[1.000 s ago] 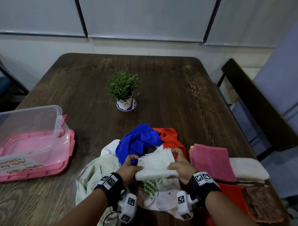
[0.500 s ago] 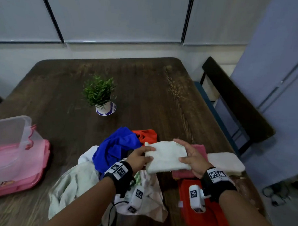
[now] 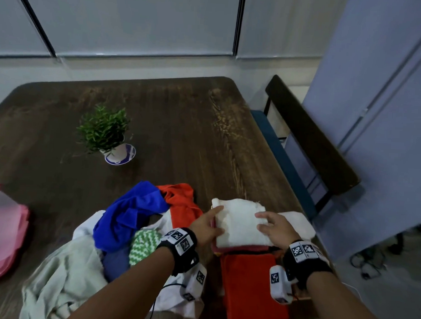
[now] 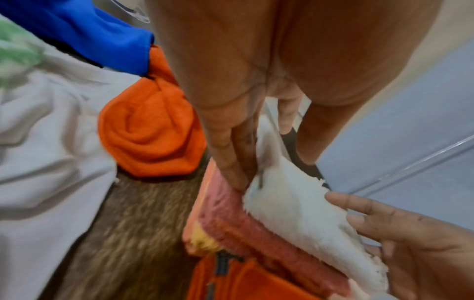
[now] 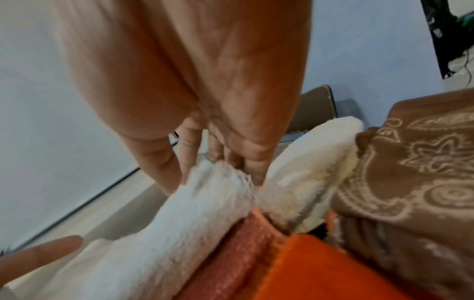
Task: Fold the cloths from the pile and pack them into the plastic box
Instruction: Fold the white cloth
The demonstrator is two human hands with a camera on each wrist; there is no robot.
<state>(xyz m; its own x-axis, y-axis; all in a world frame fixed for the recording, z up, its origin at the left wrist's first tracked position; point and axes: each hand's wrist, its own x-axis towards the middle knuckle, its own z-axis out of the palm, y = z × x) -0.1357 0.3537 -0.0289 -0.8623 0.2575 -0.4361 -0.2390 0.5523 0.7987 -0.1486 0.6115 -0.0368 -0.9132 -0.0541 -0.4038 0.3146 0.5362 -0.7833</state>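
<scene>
A folded white cloth [image 3: 238,222] lies on top of a folded pink cloth [image 3: 239,248] at the table's near right. My left hand [image 3: 214,222] pinches its left edge, thumb on top and fingers [image 4: 228,162] down between white and pink. On the right edge my right hand [image 3: 265,223] pinches it too, thumb above and fingers [image 5: 246,160] behind the frayed rim. The unfolded pile sits to the left: a blue cloth [image 3: 129,213], an orange one [image 3: 181,201], a green zigzag one [image 3: 142,245] and pale ones. The pink plastic box [image 3: 3,242] shows at the left edge.
A folded orange cloth [image 3: 252,289] lies just in front of the pink one, another folded white cloth [image 3: 298,222] to its right, and a brown patterned cloth [image 5: 410,182] beside that. A potted plant [image 3: 105,134] stands mid-table. A dark chair [image 3: 312,143] flanks the right edge.
Both hands carried the folded white cloth from over the pile to the right and lowered it onto the pink cloth. My view swung right, so the box slid to the left edge.
</scene>
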